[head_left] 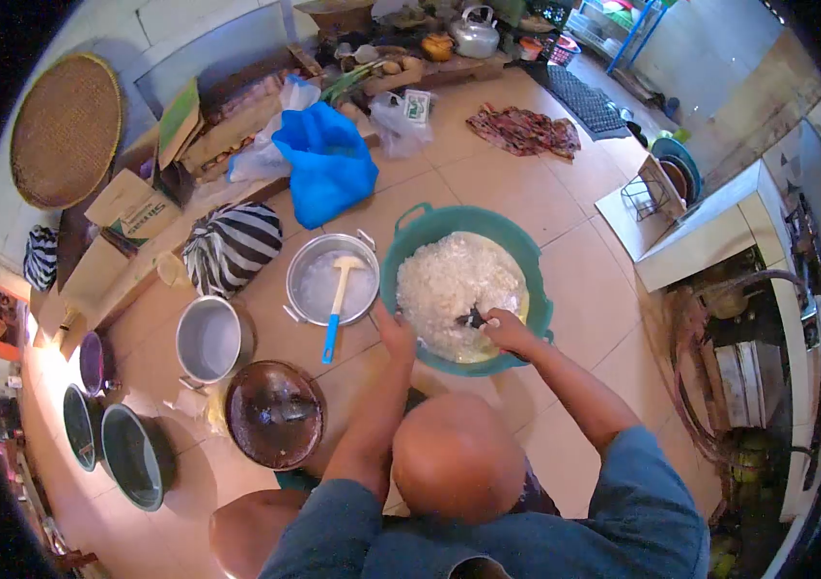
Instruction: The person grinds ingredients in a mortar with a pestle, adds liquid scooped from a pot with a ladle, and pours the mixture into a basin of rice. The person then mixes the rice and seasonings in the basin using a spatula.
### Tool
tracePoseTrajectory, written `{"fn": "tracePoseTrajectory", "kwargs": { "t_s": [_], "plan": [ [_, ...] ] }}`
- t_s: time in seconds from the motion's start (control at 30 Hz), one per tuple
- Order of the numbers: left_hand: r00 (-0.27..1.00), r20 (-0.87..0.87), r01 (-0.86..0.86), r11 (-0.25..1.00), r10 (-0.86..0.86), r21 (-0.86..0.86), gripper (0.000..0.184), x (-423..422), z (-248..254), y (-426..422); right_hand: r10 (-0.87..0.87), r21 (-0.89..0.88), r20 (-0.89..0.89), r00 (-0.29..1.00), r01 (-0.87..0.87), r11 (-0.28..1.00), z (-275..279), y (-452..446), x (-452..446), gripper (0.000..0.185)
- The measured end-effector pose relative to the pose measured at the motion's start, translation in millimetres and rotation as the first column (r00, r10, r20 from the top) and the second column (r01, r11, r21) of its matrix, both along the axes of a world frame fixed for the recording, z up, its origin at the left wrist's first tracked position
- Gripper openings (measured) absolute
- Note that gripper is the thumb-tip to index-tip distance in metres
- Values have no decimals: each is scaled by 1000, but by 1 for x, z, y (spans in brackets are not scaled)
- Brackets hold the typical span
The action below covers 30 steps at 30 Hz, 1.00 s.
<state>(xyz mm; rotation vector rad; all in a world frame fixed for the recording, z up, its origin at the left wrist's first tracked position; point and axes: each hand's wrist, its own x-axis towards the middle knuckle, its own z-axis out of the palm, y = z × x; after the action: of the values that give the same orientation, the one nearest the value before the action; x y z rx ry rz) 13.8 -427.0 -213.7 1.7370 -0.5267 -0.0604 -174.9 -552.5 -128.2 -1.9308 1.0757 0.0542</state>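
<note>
A green plastic basin (542, 318) stands on the floor before me, with a pale, clumpy mass that looks like cooked rice (454, 280) in it. My left hand (397, 333) grips the basin's near left rim. Closed around the dark handle of a utensil (471, 317) is my right hand (509, 332), over the near right part of the mass. The utensil's head is buried and hidden. Left of the basin is a metal pot (292, 280) with whitish contents, and a spatula with a blue handle (332, 333) rests across it.
To the left are another metal pot (248, 338), a brown round tray (319, 439) and dark basins (167, 463). A blue plastic bag (328, 169) and a striped bundle (234, 246) lie beyond. A crumpled cloth (524, 131) is ahead; a tiled counter (709, 241) stands right.
</note>
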Motion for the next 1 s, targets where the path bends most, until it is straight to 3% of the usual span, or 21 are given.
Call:
{"fn": "tracePoseTrajectory", "kwargs": {
  "t_s": [0.07,0.13,0.2,0.23,0.3,0.33,0.43,0.53,0.57,0.63,0.7,0.8,0.83,0.9,1.0],
  "plan": [
    [997,-62,39,999,-37,21,55,-6,-4,5,-192,379,-35,981,191,906,13,1,6,32],
    [981,-167,117,990,-104,73,54,-1,3,9,-275,578,14,961,216,787,10,-2,5,31],
    [980,-130,154,988,-149,28,54,-7,11,15,-366,773,-13,931,242,587,20,-9,1,30],
    [978,-119,174,985,-172,13,54,-15,9,20,-378,822,-11,926,224,523,26,-13,-2,31],
    [993,-109,65,984,-47,166,56,-33,-3,21,-416,906,-16,909,190,379,37,-19,-15,33],
    [995,-96,11,970,13,241,57,-42,-10,23,-418,917,-32,908,193,350,42,-16,-25,36],
    [983,-175,-16,970,60,242,58,-54,-20,24,-425,933,-59,903,202,299,62,-14,-47,45],
    [964,-267,90,937,3,337,66,-56,-11,31,-461,954,0,888,139,266,84,-8,-68,44],
    [970,-243,89,940,-7,328,66,-57,-7,33,-492,937,-37,870,201,284,93,-6,-71,45],
    [981,-194,89,948,-29,306,67,-60,4,35,-457,861,-32,889,257,439,108,-6,-75,45],
    [968,-248,94,971,-37,222,58,-65,15,34,-432,785,-1,902,268,558,111,-12,-74,44],
    [883,-469,119,971,-8,209,48,-56,36,33,-274,426,-32,961,262,866,79,-24,-51,43],
    [828,-560,131,966,16,222,46,-49,39,31,-160,101,94,983,150,983,33,-29,-45,42],
    [826,-563,66,992,6,107,44,-29,33,19,-14,-243,159,987,53,969,-14,-25,-24,38],
    [886,-462,80,996,-47,50,41,1,17,1,-43,-181,98,994,61,982,-12,5,4,35]
  ]
}}
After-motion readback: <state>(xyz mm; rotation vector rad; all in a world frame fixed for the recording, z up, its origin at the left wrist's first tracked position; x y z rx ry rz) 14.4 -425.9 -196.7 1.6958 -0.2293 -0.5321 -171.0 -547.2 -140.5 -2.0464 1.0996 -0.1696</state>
